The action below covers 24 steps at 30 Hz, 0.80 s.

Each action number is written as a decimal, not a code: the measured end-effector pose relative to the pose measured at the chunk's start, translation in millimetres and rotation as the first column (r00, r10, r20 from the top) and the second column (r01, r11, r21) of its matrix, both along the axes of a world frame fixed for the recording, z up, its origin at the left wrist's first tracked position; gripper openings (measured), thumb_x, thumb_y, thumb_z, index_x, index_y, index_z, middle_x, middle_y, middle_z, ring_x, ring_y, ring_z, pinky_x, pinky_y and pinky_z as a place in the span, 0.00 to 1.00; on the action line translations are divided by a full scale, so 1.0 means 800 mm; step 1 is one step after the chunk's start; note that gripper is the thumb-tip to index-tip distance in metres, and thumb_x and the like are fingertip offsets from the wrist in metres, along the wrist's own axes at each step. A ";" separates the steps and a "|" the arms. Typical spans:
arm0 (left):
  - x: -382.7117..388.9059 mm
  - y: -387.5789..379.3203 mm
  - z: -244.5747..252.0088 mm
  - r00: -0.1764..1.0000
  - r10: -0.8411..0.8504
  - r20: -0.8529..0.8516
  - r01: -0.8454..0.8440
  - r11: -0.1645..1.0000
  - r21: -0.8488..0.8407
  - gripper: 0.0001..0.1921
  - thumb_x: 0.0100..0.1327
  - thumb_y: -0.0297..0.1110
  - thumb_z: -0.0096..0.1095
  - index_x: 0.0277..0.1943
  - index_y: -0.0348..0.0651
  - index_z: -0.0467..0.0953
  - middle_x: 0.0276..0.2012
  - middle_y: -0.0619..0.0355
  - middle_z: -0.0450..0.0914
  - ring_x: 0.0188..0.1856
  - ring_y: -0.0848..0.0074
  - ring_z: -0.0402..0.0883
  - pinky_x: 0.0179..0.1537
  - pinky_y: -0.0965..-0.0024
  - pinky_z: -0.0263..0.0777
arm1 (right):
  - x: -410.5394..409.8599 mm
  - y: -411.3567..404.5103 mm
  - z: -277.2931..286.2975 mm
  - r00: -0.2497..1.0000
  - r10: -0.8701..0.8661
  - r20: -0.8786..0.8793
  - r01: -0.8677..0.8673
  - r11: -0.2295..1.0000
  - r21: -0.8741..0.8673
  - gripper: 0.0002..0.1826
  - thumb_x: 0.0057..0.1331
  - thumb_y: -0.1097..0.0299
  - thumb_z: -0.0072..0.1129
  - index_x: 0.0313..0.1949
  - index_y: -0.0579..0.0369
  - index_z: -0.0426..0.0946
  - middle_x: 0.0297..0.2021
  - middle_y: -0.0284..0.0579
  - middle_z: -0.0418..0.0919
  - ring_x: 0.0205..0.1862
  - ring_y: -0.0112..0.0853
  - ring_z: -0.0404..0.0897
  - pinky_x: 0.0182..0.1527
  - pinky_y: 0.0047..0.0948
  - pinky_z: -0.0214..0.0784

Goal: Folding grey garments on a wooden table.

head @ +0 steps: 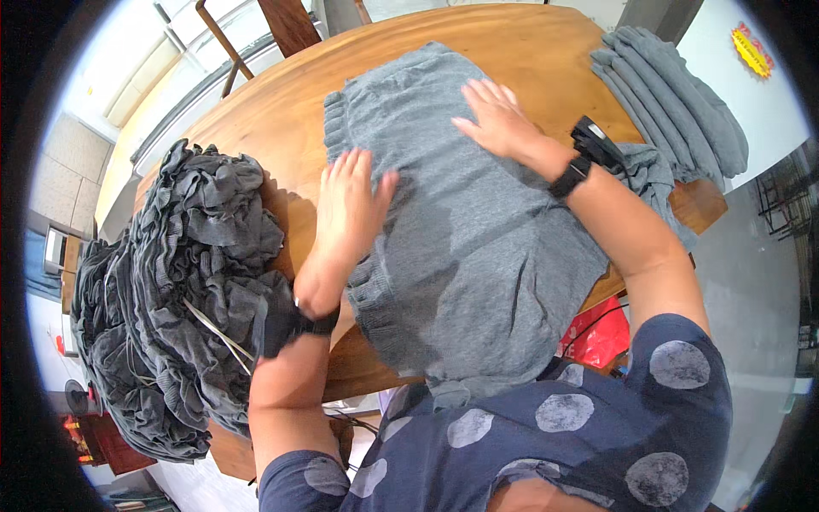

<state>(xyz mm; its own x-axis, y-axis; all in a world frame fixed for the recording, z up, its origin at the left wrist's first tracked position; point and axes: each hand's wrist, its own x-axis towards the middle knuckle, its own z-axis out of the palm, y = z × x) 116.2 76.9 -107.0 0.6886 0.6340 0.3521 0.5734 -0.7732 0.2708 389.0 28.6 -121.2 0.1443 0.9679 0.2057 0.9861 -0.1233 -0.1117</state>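
A grey knit garment [448, 211] with ribbed, gathered edging along its left side lies spread over the wooden table [269, 121]. Its near end hangs past the table's front edge against my body. My left hand [352, 198] rests flat at the ribbed left edge, fingers pointing away from me and thumb apart. Across the upper right part of the cloth, my right hand [496, 118] lies palm down with its fingers spread. Neither hand grips the fabric. Both wrists wear black bands, and the hands look slightly blurred.
A big heap of crumpled dark grey garments [185, 256], with pale ties, fills the table's left side. Folded grey garments [672, 102] are stacked at the far right. A loose grey garment [646, 166] lies beside my right forearm. A red plastic bag [598, 336] shows below the table edge.
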 end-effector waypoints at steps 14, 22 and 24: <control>0.036 0.113 -0.079 0.914 0.358 -0.192 -0.371 0.928 -0.036 0.43 0.68 0.65 0.35 0.70 0.33 0.52 0.72 0.41 0.49 0.75 0.59 0.43 0.73 0.58 0.34 | 0.070 0.119 -0.066 0.997 -0.080 -0.008 0.080 0.992 0.094 0.39 0.69 0.38 0.36 0.67 0.58 0.59 0.69 0.48 0.56 0.72 0.42 0.50 0.72 0.42 0.38; 0.025 0.112 -0.076 0.913 0.348 -0.213 -0.367 0.929 -0.056 0.46 0.66 0.67 0.35 0.71 0.31 0.49 0.72 0.40 0.46 0.75 0.60 0.40 0.73 0.58 0.32 | 0.079 0.117 -0.062 0.983 -0.184 -0.001 0.183 0.977 0.111 0.39 0.69 0.38 0.38 0.67 0.58 0.57 0.69 0.47 0.55 0.72 0.41 0.49 0.72 0.42 0.38; 0.023 0.111 -0.082 0.904 0.372 -0.212 -0.382 0.924 -0.007 0.42 0.67 0.64 0.39 0.70 0.32 0.53 0.71 0.40 0.50 0.75 0.59 0.44 0.72 0.57 0.36 | 0.067 0.117 -0.062 0.971 -0.238 -0.012 0.238 0.970 0.039 0.39 0.69 0.38 0.37 0.67 0.58 0.56 0.69 0.48 0.56 0.72 0.41 0.49 0.72 0.42 0.38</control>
<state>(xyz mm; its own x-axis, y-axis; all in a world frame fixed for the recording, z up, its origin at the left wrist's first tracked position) 134.2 165.5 -172.6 0.4477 0.8729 0.1937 0.8661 -0.4772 0.1488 442.7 121.9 -170.9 0.3711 0.8966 0.2415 0.9281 -0.3495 -0.1285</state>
